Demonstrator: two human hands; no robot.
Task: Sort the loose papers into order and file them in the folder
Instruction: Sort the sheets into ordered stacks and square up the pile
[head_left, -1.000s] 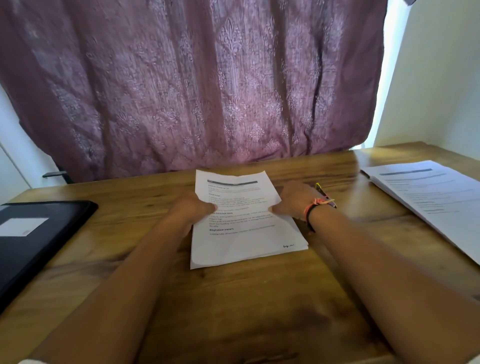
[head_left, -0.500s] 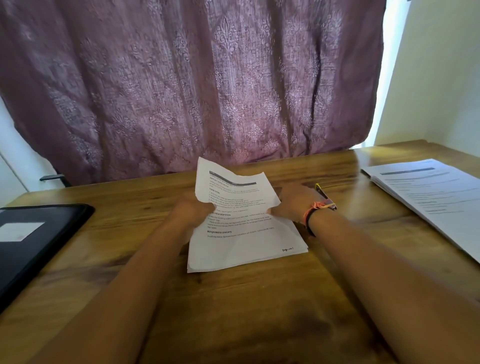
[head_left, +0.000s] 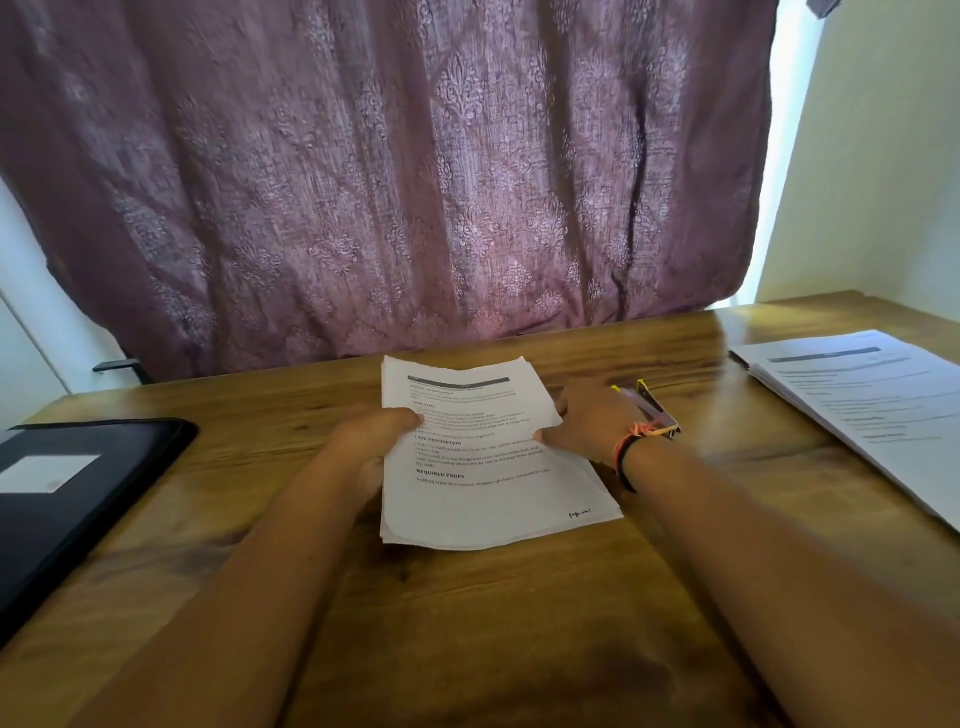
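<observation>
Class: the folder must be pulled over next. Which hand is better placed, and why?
Likely left. The folder lies at the table's left, nearer the left hand; the right hand would have to cross the papers.

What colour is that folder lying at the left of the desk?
The folder is black, with a pale label on its cover; seen in the head view.

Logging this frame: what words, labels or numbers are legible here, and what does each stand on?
"TASK DESCRIPTION": bold heading, top sheet of the central paper stack.
"REQUIRED PROPS": bold heading lower on that sheet.
Its body text and handwritten note: too small to read.
Papers on the right: print blurred.
White label on the black folder: nothing legible.
</observation>
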